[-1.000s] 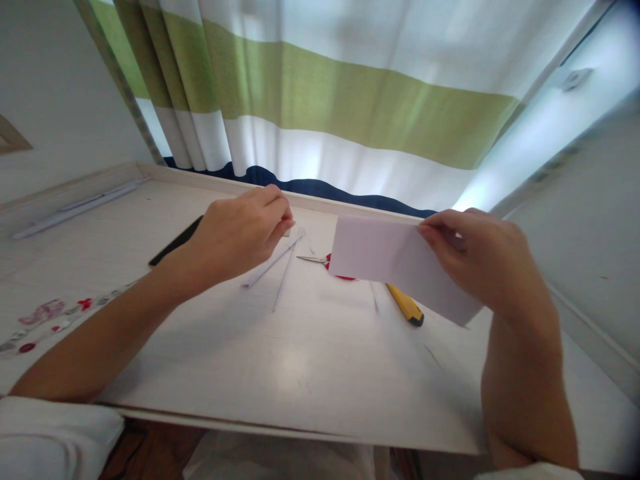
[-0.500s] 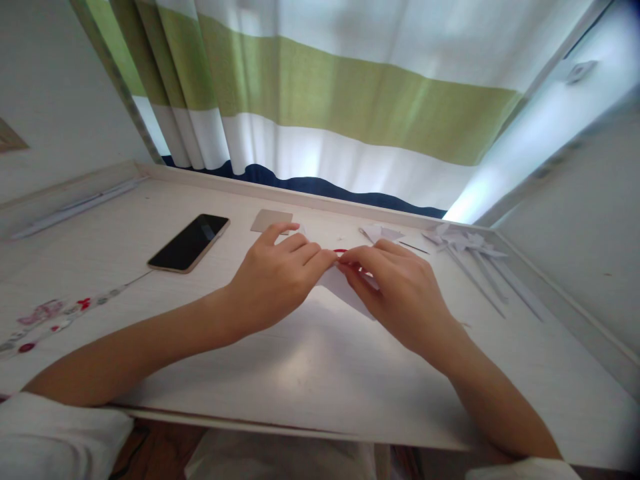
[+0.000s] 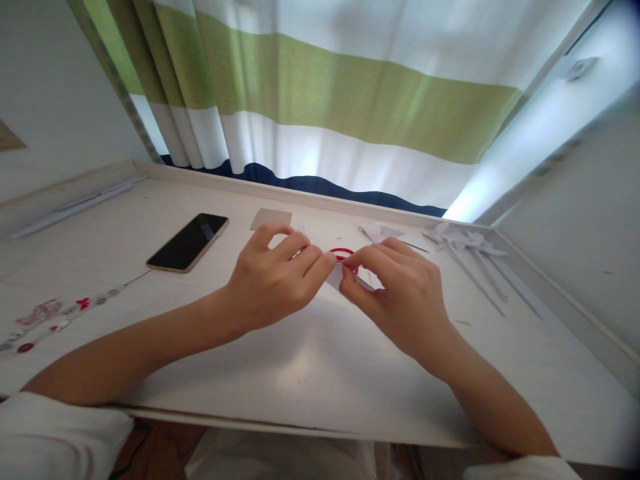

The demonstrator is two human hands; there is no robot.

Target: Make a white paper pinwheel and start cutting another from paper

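One white paper (image 3: 334,278) over the tabletop (image 3: 240,380), pinched between the closed fingers of the right hand (image 3: 403,287), left hand (image 3: 280,277) alongside, its fingers curled, their grip hidden from view, red loop (image 3: 342,251) just beyond, black phone (image 3: 189,243) lying flat to the left.

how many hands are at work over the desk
2: the left hand, left of the white paper, and the right hand, pinching that paper from its right, both above the desk. No other hands show.
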